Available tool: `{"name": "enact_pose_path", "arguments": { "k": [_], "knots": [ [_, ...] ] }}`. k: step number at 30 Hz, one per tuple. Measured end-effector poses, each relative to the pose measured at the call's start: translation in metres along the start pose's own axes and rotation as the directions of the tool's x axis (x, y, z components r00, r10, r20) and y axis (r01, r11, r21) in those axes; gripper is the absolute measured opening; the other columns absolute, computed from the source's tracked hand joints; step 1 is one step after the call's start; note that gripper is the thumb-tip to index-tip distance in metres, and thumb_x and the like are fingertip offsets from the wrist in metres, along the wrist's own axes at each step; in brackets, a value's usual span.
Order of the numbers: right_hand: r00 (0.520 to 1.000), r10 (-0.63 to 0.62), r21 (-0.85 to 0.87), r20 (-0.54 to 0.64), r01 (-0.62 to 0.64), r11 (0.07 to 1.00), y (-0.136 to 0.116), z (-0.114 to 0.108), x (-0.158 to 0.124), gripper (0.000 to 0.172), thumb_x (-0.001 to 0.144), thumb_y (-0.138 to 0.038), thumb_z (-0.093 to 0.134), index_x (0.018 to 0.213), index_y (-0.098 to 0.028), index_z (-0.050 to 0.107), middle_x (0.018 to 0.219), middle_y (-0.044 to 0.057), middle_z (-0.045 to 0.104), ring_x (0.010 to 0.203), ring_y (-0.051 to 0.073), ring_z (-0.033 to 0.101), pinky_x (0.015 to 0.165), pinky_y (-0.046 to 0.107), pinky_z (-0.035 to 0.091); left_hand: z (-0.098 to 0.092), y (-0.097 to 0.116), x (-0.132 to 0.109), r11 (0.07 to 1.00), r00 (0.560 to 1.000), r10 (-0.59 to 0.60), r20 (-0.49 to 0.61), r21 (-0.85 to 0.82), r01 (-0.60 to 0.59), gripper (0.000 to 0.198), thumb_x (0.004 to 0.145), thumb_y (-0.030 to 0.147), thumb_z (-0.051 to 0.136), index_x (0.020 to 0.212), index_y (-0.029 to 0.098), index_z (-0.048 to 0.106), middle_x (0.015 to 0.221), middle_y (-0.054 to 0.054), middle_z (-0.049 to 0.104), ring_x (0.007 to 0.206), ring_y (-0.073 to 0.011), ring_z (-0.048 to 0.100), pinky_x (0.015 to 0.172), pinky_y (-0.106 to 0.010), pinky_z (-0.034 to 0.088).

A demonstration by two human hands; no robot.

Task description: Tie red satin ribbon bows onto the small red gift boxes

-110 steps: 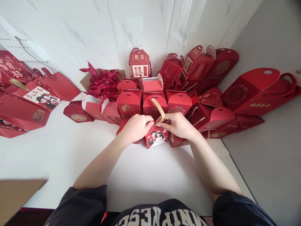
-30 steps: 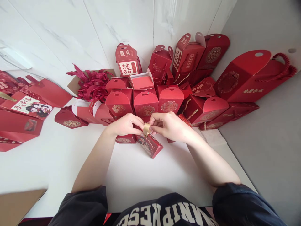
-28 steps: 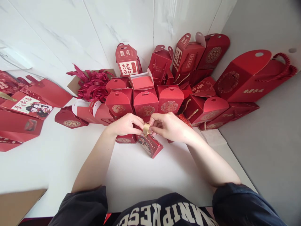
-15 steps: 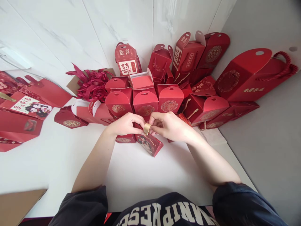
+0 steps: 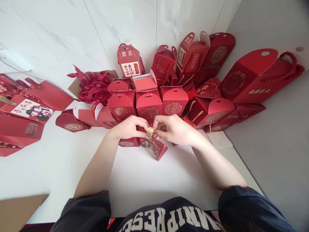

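A small red box (image 5: pixel 154 149), printed with a cartoon couple, is shown tilted on the white table (image 5: pixel 60 161), just in front of the person's chest and between both hands. Its top edge is pinched by the closed fingertips of the left hand (image 5: pixel 129 127). A short gold ribbon (image 5: pixel 150 131), bent into a loop at the top of the box, is gripped narrowly between thumb and fingers of the right hand (image 5: pixel 175 129). The two hands are seen almost touching over the loop. Just behind the hands, a row of closed red boxes (image 5: pixel 149 105) is lined up, with another red box (image 5: pixel 126 142) lying under the left hand. A heap of dark red ribbons (image 5: pixel 93 87) is seen to the left against the marble wall (image 5: pixel 72 32). A large red box with a rope handle (image 5: pixel 251 80) is laid at the right.
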State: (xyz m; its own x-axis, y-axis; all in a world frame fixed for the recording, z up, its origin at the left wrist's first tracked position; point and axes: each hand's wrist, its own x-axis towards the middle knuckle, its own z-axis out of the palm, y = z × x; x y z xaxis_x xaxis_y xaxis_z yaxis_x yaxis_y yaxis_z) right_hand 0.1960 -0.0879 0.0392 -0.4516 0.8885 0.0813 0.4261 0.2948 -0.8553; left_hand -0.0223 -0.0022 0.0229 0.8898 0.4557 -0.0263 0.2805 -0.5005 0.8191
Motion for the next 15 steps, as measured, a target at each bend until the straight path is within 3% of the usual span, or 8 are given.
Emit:
{"name": "enact_pose_path", "arguments": {
  "k": [15],
  "knots": [
    [0.999,-0.038,-0.045,-0.032,0.037,0.998,-0.0035,-0.0012,-0.0009,0.009,0.088,-0.016,0.057,0.087,-0.018,0.065,0.078,-0.002,0.073,0.058,0.007,0.057,0.057,0.02,0.042,0.0021,-0.0005,0.0009,1.0,0.999,0.014,-0.034,-0.002,-0.014,0.005,0.076,0.019,0.075,0.079,0.015,0.075,0.087,-0.003,0.069,0.078,-0.0127,0.064,0.074,-0.021,0.049]
  ]
}}
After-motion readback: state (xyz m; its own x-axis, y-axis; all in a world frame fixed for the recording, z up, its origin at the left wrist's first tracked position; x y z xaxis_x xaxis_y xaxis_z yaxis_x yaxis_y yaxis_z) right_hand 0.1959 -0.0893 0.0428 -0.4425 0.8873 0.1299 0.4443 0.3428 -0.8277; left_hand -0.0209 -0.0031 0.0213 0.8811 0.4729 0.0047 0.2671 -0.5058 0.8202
